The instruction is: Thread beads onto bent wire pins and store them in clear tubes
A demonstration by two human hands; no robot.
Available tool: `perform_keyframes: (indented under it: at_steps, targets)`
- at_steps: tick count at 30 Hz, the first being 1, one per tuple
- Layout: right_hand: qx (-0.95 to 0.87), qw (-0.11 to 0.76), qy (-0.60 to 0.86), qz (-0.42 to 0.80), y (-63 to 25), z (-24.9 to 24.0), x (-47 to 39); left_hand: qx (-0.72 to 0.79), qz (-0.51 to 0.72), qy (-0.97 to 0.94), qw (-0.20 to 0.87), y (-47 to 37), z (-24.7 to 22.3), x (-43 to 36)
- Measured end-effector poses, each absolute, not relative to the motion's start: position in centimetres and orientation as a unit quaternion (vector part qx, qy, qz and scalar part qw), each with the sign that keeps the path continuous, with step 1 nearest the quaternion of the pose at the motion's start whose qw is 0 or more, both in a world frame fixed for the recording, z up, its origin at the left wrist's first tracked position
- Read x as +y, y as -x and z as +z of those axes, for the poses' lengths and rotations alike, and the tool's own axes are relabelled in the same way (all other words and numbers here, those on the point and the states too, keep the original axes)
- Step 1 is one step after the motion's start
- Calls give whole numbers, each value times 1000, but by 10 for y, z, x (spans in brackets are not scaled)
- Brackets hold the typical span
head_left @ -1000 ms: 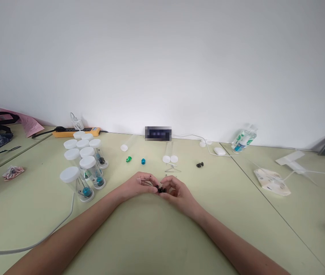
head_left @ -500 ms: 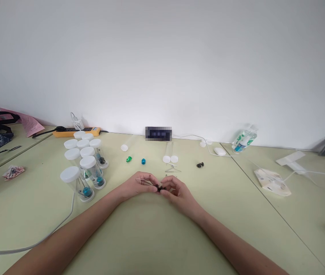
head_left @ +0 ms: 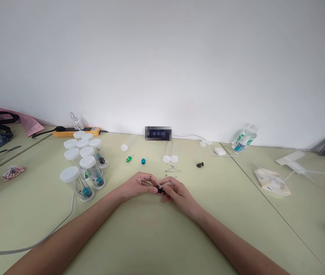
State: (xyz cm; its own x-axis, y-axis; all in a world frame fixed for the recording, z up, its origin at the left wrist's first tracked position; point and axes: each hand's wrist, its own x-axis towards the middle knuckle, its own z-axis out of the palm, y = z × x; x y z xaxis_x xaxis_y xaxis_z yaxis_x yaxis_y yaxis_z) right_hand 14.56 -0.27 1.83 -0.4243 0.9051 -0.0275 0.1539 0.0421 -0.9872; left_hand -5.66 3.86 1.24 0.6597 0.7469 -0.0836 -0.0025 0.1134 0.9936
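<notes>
Between my two hands is a small black part point(head_left: 160, 189) with thin metal wires point(head_left: 142, 180) beside it; its exact kind is too small to tell. My left hand point(head_left: 136, 186) pinches the part from the left, the wires sticking out past the fingers. From the other side, my right hand point(head_left: 179, 194) grips it between thumb and fingers. Just beyond the hands lie bent metal wires point(head_left: 173, 169). Farther back are a blue piece point(head_left: 143, 161), a green piece point(head_left: 128, 159) and black pieces point(head_left: 200, 165).
Several clear tubes with white caps point(head_left: 70, 174) stand at left, small parts inside. More tubes point(head_left: 166, 152) lie near a pixelated dark box point(head_left: 158, 133). An orange power strip point(head_left: 65, 132), white mouse point(head_left: 220, 151), plastic bottle point(head_left: 244, 139) and paper packet point(head_left: 272, 182) sit around the table.
My right thumb and fingers have shifted slightly around the black part, with the fingertips now showing beneath it. My left hand has stayed almost still.
</notes>
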Motion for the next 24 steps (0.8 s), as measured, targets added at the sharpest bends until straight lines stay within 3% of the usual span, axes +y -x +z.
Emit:
perform_keyframes:
  at_steps: [24]
  targets:
    - [-646, 337, 386, 566, -147, 19, -3, 299, 276, -605, 685, 57, 12, 38]
